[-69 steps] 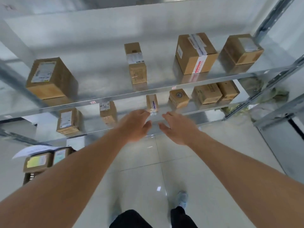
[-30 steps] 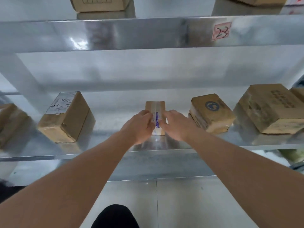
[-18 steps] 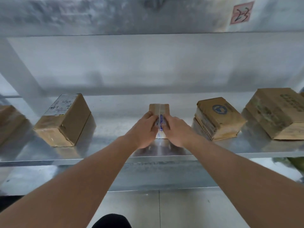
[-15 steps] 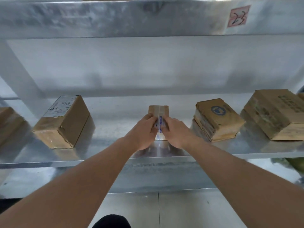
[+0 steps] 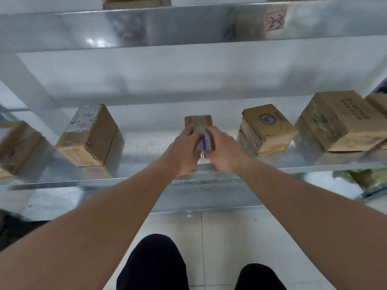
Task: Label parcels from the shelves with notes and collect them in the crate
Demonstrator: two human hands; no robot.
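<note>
Both hands closing in since earlier: left hand (image 5: 184, 150) and right hand (image 5: 223, 150) now clamping the small parcel (image 5: 198, 124), sitting mid-shelf (image 5: 146, 130). Best lifting level, keeping clear of neighbouring boxes.

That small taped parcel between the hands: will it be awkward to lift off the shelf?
Probably not. The small taped parcel is cardboard, so likely stiff. It looks narrow, so it might tip if nudged. The left hand and right hand grip opposite sides, though glossy tape may be slick.
</note>
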